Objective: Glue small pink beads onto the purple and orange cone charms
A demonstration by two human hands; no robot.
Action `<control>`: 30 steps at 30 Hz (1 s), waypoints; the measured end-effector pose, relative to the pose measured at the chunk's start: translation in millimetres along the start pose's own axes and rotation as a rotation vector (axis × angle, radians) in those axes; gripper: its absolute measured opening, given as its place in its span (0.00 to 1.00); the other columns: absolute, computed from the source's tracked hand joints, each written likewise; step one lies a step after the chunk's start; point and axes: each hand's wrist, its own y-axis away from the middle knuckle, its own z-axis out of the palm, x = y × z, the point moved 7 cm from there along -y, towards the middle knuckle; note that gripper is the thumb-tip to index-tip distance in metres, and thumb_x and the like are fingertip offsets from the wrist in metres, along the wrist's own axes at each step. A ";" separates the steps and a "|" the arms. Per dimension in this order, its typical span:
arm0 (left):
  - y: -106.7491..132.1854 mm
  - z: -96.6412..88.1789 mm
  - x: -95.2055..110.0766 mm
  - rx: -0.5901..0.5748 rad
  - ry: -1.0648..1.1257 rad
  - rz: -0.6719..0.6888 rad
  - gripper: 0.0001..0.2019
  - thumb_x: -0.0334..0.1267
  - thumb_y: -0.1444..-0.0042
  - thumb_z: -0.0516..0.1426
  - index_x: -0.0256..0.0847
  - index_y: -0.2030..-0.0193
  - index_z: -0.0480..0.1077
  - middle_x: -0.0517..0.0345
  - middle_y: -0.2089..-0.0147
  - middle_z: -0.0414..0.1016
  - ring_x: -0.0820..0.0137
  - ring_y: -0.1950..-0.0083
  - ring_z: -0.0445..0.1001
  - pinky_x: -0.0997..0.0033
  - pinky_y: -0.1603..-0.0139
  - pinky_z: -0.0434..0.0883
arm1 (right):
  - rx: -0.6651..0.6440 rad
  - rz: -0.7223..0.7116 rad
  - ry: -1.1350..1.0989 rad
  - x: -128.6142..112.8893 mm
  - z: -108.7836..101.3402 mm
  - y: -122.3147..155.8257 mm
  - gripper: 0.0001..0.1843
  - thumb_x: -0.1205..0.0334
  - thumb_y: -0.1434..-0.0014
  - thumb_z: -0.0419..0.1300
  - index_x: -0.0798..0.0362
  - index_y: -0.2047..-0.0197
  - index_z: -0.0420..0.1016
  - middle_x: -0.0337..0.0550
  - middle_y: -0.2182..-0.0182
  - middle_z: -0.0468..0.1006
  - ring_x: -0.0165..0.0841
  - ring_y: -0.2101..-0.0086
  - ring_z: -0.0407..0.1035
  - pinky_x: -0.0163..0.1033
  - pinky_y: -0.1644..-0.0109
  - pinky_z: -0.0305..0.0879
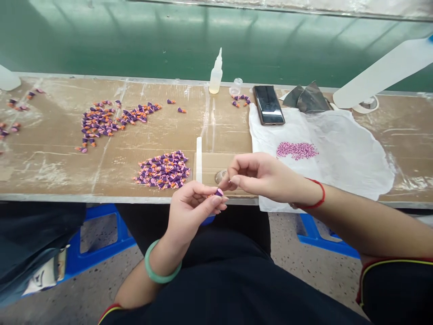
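**Tiny purple piece pinched right over the bench edge**

A tiny purple-and-orange piece (219, 192) is gripped between thumb and fingers of the left hand (192, 210), just above the edge of the workbench (67, 167). The right hand (257, 176) is held right beside it, fingertips pinched together, though whether anything's in that pinch can't be told. A heap of matching pieces (162, 170) is piled just behind, and pink beads (297, 150) are spread on a white plastic sheet (352, 153) off to the right.

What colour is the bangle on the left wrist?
The bangle is pale jade green, best seen in the head view.
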 end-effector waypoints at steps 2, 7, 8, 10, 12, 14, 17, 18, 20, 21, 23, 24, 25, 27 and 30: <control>1.7 7.4 6.5 -0.033 0.035 0.057 0.09 0.37 0.51 0.72 0.39 0.69 0.77 0.59 0.71 0.83 0.71 0.74 0.82 0.82 0.75 0.79 | -0.033 0.075 -0.239 1.5 9.4 7.3 0.07 0.62 0.40 0.59 0.52 0.69 0.65 0.45 0.63 0.83 0.33 0.61 0.78 0.38 0.57 0.74; 6.8 17.4 14.6 -0.071 0.036 0.140 0.04 0.32 0.48 0.70 0.41 0.66 0.79 0.61 0.69 0.84 0.71 0.72 0.83 0.82 0.70 0.81 | -0.030 0.074 -0.310 -5.3 14.9 18.6 0.09 0.63 0.40 0.60 0.51 0.71 0.66 0.42 0.65 0.82 0.34 0.57 0.78 0.36 0.57 0.75; 7.6 18.3 14.9 -0.075 0.033 0.149 0.04 0.31 0.47 0.69 0.42 0.66 0.80 0.61 0.69 0.84 0.71 0.71 0.83 0.81 0.70 0.81 | -0.024 0.066 -0.293 -6.9 14.4 20.1 0.09 0.64 0.40 0.60 0.51 0.71 0.66 0.42 0.66 0.82 0.34 0.57 0.78 0.35 0.58 0.75; 9.0 19.9 14.8 -0.084 0.028 0.161 0.05 0.30 0.47 0.69 0.42 0.65 0.80 0.61 0.68 0.85 0.71 0.71 0.84 0.81 0.69 0.82 | -0.013 0.057 -0.252 -9.4 13.4 22.7 0.08 0.65 0.41 0.60 0.51 0.71 0.66 0.41 0.66 0.82 0.34 0.59 0.78 0.35 0.59 0.74; 9.8 20.9 14.6 -0.092 0.025 0.171 0.06 0.29 0.47 0.69 0.42 0.64 0.80 0.61 0.67 0.85 0.71 0.70 0.84 0.80 0.68 0.82 | -0.003 0.049 -0.212 -11.4 12.9 24.5 0.07 0.66 0.42 0.60 0.51 0.71 0.66 0.42 0.65 0.82 0.33 0.61 0.78 0.36 0.59 0.74; 10.4 21.7 14.6 -0.099 0.026 0.181 0.07 0.28 0.47 0.68 0.43 0.64 0.81 0.62 0.67 0.85 0.71 0.70 0.84 0.80 0.67 0.82 | 0.005 0.032 -0.173 -13.5 12.9 25.7 0.06 0.66 0.43 0.60 0.51 0.70 0.67 0.42 0.65 0.82 0.32 0.63 0.77 0.36 0.59 0.74; 11.0 22.6 15.5 -0.106 0.025 0.198 0.07 0.27 0.46 0.68 0.44 0.63 0.81 0.63 0.66 0.85 0.72 0.69 0.84 0.81 0.66 0.82 | 0.016 0.002 -0.118 -16.8 12.8 26.9 0.05 0.67 0.44 0.58 0.51 0.70 0.67 0.40 0.69 0.79 0.30 0.66 0.75 0.35 0.60 0.73; 11.2 22.8 15.9 -0.107 0.022 0.204 0.08 0.27 0.46 0.68 0.44 0.63 0.81 0.63 0.66 0.85 0.72 0.69 0.84 0.81 0.66 0.82 | 0.019 -0.006 -0.100 -17.7 12.6 27.2 0.04 0.67 0.44 0.57 0.51 0.70 0.67 0.39 0.70 0.79 0.30 0.67 0.74 0.35 0.61 0.73; 11.4 23.5 16.7 -0.108 0.012 0.212 0.08 0.27 0.46 0.68 0.45 0.63 0.81 0.64 0.66 0.85 0.72 0.69 0.84 0.81 0.66 0.82 | 0.025 -0.024 -0.062 -19.7 12.1 27.7 0.05 0.67 0.43 0.57 0.51 0.71 0.67 0.39 0.71 0.78 0.29 0.68 0.73 0.35 0.63 0.72; 11.5 23.8 17.3 -0.106 0.006 0.217 0.08 0.27 0.46 0.68 0.45 0.63 0.81 0.64 0.66 0.85 0.73 0.69 0.84 0.81 0.66 0.82 | 0.026 -0.036 -0.039 -21.0 11.9 28.0 0.05 0.66 0.43 0.56 0.51 0.71 0.67 0.39 0.72 0.78 0.29 0.68 0.74 0.34 0.64 0.71; 11.8 24.2 19.1 -0.097 -0.012 0.231 0.08 0.28 0.47 0.68 0.45 0.63 0.81 0.64 0.67 0.85 0.73 0.69 0.84 0.82 0.66 0.82 | 0.034 -0.065 0.018 -24.0 11.2 28.6 0.05 0.66 0.43 0.56 0.51 0.71 0.67 0.38 0.73 0.78 0.30 0.67 0.75 0.32 0.66 0.70; 12.2 24.3 20.1 -0.089 -0.022 0.239 0.07 0.28 0.48 0.69 0.45 0.64 0.81 0.64 0.67 0.85 0.73 0.70 0.84 0.82 0.67 0.82 | 0.040 -0.082 0.047 -25.7 10.8 28.9 0.06 0.66 0.42 0.56 0.51 0.71 0.67 0.38 0.73 0.78 0.30 0.67 0.75 0.31 0.67 0.69; 12.6 24.2 21.2 -0.079 -0.034 0.246 0.07 0.29 0.48 0.69 0.45 0.64 0.81 0.63 0.68 0.84 0.72 0.70 0.83 0.81 0.67 0.82 | 0.048 -0.101 0.074 -27.6 10.6 29.3 0.06 0.66 0.42 0.56 0.51 0.71 0.67 0.38 0.73 0.78 0.29 0.68 0.75 0.31 0.68 0.69; 13.5 23.6 23.1 -0.051 -0.057 0.261 0.06 0.30 0.49 0.70 0.44 0.65 0.82 0.62 0.68 0.84 0.71 0.71 0.83 0.79 0.68 0.82 | 0.065 -0.146 0.116 -31.7 10.6 30.3 0.06 0.67 0.41 0.56 0.52 0.71 0.68 0.37 0.73 0.80 0.27 0.70 0.74 0.30 0.69 0.68; 14.6 22.1 24.9 -0.007 -0.083 0.279 0.05 0.33 0.50 0.71 0.44 0.66 0.82 0.61 0.69 0.84 0.70 0.73 0.83 0.77 0.69 0.83 | 0.091 -0.219 0.159 -37.9 11.7 32.1 0.07 0.68 0.40 0.57 0.52 0.70 0.69 0.38 0.69 0.83 0.25 0.70 0.75 0.29 0.68 0.69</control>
